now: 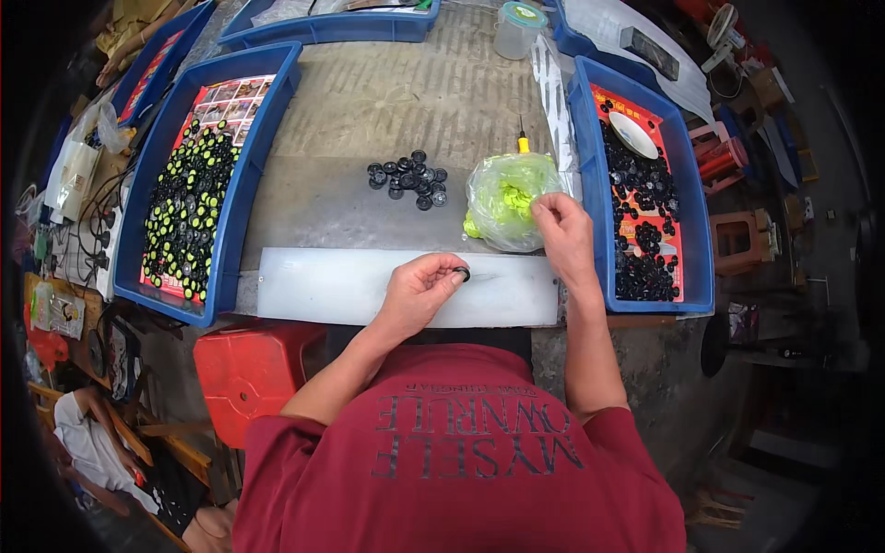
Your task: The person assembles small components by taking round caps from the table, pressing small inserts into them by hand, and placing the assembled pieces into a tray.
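My left hand (417, 293) is closed in a pinch on a small black round part (464, 274), above a white board (313, 288) along the near table edge. To its right, my right hand (569, 241) has thumb and fingertips together at the right side of a clear plastic bag (482, 198). Inside that bag lie small yellow-green pieces (513, 198); whether the fingers hold one is too small to make out. Beyond my left hand, several loose black round parts (406, 175) form a small pile on the table.
On the left, a blue tray (241, 198) holds black parts with yellow-green centres. Another blue tray (698, 230) on the right contains plain black parts and a white oval dish (633, 135). Behind the bag is a yellow-handled pointed tool (524, 145). A clear jar (518, 35) stands farther back.
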Demonstrator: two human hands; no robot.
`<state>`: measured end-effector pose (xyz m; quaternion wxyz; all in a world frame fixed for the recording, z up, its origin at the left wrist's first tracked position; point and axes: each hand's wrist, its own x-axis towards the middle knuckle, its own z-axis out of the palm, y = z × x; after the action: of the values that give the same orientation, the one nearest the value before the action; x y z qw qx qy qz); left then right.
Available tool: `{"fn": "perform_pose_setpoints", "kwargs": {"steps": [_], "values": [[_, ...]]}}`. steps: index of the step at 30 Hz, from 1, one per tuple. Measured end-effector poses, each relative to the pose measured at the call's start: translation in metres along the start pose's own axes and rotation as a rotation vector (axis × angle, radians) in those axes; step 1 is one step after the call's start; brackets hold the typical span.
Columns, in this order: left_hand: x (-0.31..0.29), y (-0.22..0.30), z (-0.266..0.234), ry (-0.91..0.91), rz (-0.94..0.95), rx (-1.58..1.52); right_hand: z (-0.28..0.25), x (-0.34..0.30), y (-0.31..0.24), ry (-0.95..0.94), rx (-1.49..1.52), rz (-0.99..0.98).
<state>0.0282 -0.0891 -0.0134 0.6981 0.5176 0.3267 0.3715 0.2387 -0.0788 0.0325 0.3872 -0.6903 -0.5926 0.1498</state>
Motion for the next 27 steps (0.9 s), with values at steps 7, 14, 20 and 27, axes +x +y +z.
{"fn": "perform_pose_setpoints", "kwargs": {"steps": [7,14,20,27], "values": [[0.003,0.01,0.002,0.037,-0.07,-0.061,-0.001,-0.025,-0.022,-0.139,0.651,0.237],[0.001,0.015,0.014,0.113,0.1,0.002,0.015,-0.049,-0.035,-0.258,0.846,0.308],[0.003,0.026,0.009,0.161,0.619,0.691,0.024,-0.055,-0.036,-0.34,0.963,0.367],[0.004,0.022,0.002,0.144,0.874,0.893,0.032,-0.061,-0.031,-0.391,1.112,0.484]]}}
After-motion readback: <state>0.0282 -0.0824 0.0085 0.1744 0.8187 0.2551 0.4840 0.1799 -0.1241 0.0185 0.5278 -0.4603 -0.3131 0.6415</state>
